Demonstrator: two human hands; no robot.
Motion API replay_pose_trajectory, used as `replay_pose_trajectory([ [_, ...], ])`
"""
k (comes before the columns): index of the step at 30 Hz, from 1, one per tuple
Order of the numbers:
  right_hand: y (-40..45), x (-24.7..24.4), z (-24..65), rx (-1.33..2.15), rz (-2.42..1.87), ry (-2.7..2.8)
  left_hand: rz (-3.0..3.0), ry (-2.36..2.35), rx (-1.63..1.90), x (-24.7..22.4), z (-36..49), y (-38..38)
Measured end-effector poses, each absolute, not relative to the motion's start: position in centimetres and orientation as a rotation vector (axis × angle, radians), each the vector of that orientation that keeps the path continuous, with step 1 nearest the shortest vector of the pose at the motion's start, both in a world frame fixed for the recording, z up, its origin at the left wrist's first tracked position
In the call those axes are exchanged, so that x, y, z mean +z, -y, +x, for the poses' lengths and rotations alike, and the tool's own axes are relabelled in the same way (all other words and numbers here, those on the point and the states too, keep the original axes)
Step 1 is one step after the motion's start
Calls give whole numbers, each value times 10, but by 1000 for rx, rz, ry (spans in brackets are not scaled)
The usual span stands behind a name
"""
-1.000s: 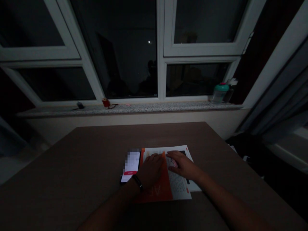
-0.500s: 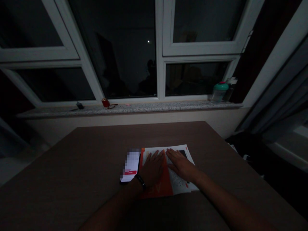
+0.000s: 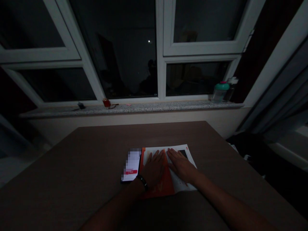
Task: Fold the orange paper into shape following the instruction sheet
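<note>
A booklet with an orange left part (image 3: 166,186) and white printed pages (image 3: 190,158) lies open on the brown table (image 3: 96,150). My left hand (image 3: 154,168) rests flat on the orange side, fingers spread, with a dark band at the wrist. On the white page to the right lies my right hand (image 3: 181,165), its fingers stretched out near the fold. Neither hand grips anything. Just left of the booklet is a phone (image 3: 132,165) with a lit, partly blurred screen.
Behind the table runs a speckled windowsill (image 3: 144,107). It holds a small red jar (image 3: 106,102), a small dark object (image 3: 81,105) and a teal-lidded bottle (image 3: 220,91) beside another clear bottle (image 3: 231,88). A grey curtain (image 3: 271,96) hangs at the right.
The view has shifted very slightly. The white pages on the right lie a little differently at their lower edge, and my hands keep nearly the same places.
</note>
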State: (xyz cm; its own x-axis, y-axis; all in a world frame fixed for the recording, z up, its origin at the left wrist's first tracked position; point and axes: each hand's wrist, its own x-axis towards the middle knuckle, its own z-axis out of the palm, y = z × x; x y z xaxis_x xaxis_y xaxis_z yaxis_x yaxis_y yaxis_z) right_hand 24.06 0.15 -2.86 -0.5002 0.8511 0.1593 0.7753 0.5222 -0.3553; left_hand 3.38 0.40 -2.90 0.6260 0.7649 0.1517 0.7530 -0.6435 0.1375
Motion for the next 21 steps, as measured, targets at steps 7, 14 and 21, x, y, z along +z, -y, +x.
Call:
replay_pose_trajectory([
  [7,-1,-29,239,358,-1363,2441,2786,-1294,334,-31,33,-3],
  [14,-3,-33,243,359,-1430,2422,2767,-1339,339,-36,29,-6],
  [21,-6,-24,249,323,-1370,2290,2753,-1268,370,-30,26,-12],
])
